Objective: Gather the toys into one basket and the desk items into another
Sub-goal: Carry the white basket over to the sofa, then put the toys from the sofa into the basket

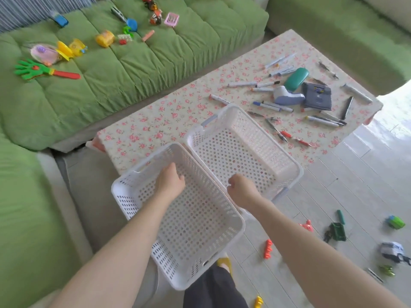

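Loosely curled, both hands (170, 181) (241, 190) reach over the near basket (121, 197).

Bright daylight from right; glare washes floor (389, 130); soft shadows; slight blur throughout; wide-angle bending at edges.
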Motion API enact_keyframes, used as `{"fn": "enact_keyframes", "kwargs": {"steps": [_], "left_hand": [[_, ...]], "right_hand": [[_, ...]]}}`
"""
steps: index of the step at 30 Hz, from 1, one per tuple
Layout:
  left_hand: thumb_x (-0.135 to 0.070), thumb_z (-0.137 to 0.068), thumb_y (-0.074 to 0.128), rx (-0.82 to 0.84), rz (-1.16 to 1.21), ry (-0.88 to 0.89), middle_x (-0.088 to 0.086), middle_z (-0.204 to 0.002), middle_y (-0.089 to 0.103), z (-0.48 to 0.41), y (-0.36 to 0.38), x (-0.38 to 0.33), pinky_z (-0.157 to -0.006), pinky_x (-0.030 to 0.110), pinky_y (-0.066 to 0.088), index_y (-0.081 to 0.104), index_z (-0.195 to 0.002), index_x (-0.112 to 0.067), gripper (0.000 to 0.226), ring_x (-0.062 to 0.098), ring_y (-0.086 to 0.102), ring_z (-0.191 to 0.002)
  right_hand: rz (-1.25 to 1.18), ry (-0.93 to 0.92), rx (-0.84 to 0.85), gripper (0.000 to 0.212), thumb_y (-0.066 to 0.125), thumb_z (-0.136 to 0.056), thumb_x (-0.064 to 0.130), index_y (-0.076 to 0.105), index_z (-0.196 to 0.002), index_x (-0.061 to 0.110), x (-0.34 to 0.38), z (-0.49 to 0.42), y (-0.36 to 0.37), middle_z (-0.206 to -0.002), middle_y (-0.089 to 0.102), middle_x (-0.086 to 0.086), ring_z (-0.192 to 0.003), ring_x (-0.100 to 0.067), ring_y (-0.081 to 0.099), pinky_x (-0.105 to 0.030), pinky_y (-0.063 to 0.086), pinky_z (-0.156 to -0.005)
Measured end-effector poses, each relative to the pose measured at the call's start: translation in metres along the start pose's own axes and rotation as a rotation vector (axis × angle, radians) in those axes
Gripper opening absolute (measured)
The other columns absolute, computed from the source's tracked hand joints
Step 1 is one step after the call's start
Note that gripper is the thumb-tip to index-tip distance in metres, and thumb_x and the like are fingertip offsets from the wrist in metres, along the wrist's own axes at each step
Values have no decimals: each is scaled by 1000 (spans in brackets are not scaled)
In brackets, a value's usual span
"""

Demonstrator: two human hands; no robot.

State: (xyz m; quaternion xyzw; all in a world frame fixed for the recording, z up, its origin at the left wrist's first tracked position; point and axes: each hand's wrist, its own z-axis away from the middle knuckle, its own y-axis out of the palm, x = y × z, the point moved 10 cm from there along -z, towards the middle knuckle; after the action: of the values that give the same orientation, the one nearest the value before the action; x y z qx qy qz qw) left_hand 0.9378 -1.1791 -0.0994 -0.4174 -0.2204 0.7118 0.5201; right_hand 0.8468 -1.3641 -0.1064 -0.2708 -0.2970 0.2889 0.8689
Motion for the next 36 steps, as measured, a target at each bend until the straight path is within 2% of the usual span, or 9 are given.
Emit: {"fn": "enact_keyframes", "kwargs": {"steps": [4, 7, 10, 13, 17, 22, 28, 32, 36], "left_hand": [[-21, -95, 43, -3, 26, -114, 16, -143, 38, 11, 9, 58, -103, 42, 39, 28, -142, -7, 51, 32, 42, -128], [-19, -94, 44, -62, 35, -209, 17, -141, 40, 22, 13, 94, -101, 41, 40, 33, -139, -5, 48, 32, 44, -126], [-16, -89, 47, -186, 23, -297, 19, -127, 48, 35, 13, 123, -92, 40, 43, 46, -125, -2, 39, 34, 50, -116], [-13, -85, 50, -314, 80, -401, 23, -119, 50, 48, 17, 147, -88, 43, 45, 45, -119, 3, 37, 38, 50, -111], [-10, -89, 50, -308, 339, -595, 26, -131, 44, 59, 42, 170, -88, 43, 45, 26, -134, 8, 54, 40, 48, -118], [4, -86, 48, -252, 413, -676, 26, -111, 60, 57, 61, 187, -73, 38, 51, 49, -116, 11, 30, 38, 61, -98], [5, -87, 47, -314, 459, -708, 25, -118, 58, 70, 28, 191, -85, 42, 52, 52, -116, 10, 29, 39, 59, -105], [3, -83, 49, -393, 591, -661, 22, -111, 62, 90, -17, 193, -84, 43, 53, 58, -108, 7, 26, 37, 61, -100], [4, -82, 50, -507, 677, -580, 10, -85, 60, 127, -94, 193, -69, 33, 49, 55, -77, -6, 13, 26, 60, -79]], "right_hand": [[119, -37, 44, 23, 35, -84, -5, 49, -70, 6, 9, -11, 23, -70, 52, -11, -57, -19, 42, -27, 30, -48], [148, -56, 68, 37, 35, -90, -2, 54, -121, 5, 10, -21, 35, -116, 61, -13, -91, -28, 62, -36, 53, -71], [162, -77, 74, 47, 34, -91, -4, 46, -132, 12, 6, -29, 45, -117, 59, -10, -64, -18, 55, -24, 40, -47], [222, -110, 59, 39, 33, -91, -4, 50, -124, 6, 3, -38, 52, -112, 59, -14, -66, -21, 51, -23, 35, -46], [284, -125, 25, 32, 32, -90, -2, 51, -116, 3, 2, -46, 58, -91, 52, -10, -71, -24, 49, -23, 33, -46], [294, -116, 27, 13, 37, -87, -3, 45, -83, 6, 4, -49, 63, -78, 48, -7, -59, -19, 41, -24, 27, -45], [249, -174, 26, 30, 44, -79, -5, 29, -61, 13, 34, -34, 40, -61, 35, -2, -58, -23, 39, -25, 27, -46], [208, -232, -25, 35, 51, -79, 3, 25, -60, 15, 77, -5, 4, -58, 31, -1, -49, -16, 31, -25, 22, -44], [204, -342, -79, 8, 49, -85, 9, 40, -85, 10, 138, 46, -39, -71, 46, -3, -62, -19, 45, -27, 31, -49]]}}
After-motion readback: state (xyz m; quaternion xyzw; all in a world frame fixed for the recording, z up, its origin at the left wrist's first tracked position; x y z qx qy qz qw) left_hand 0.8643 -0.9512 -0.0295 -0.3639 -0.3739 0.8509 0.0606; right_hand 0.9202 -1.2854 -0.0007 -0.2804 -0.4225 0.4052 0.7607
